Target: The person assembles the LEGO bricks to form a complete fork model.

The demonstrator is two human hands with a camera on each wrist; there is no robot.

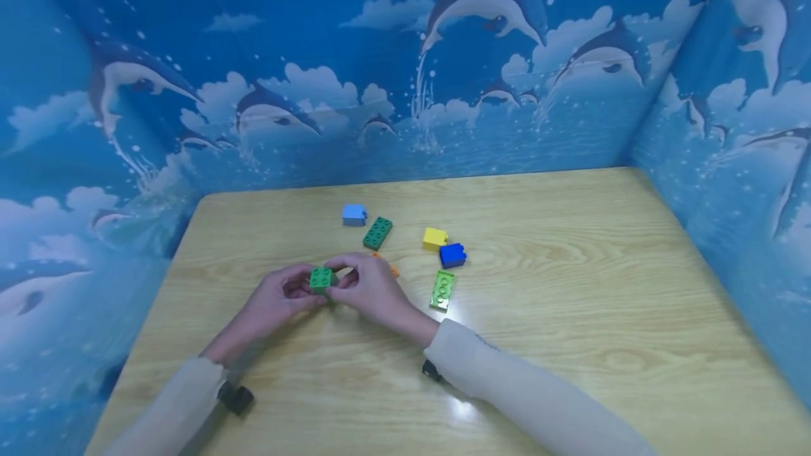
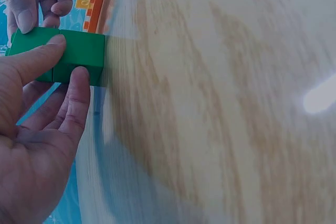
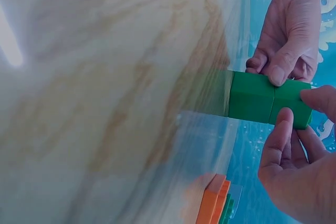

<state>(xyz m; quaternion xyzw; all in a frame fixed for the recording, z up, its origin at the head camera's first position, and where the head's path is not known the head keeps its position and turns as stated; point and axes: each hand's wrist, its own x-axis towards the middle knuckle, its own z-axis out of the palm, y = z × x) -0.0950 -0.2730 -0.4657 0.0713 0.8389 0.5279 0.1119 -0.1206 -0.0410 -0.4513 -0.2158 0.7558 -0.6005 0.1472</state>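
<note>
Two green toy bricks are stacked, a thin seam between the upper brick (image 3: 291,98) and the lower brick (image 3: 251,97). Seen from above in the head view, the upper green brick (image 1: 320,279) shows its studs. My left hand (image 1: 279,295) pinches the stack from the left, its thumb at the seam and a finger on the lower brick (image 2: 84,56). From the other side, my right hand (image 1: 374,290) pinches the upper brick between thumb and fingers. The stack's base is right at the tabletop. An orange brick (image 1: 394,271) is partly hidden behind my right hand.
Beyond the hands lie a light blue brick (image 1: 353,215) and a flat dark green brick (image 1: 378,233). To their right are a yellow brick (image 1: 434,238), a dark blue brick (image 1: 453,255) and a flat light green brick (image 1: 442,290). Dolphin-printed walls (image 1: 405,139) border the wooden table (image 1: 570,301).
</note>
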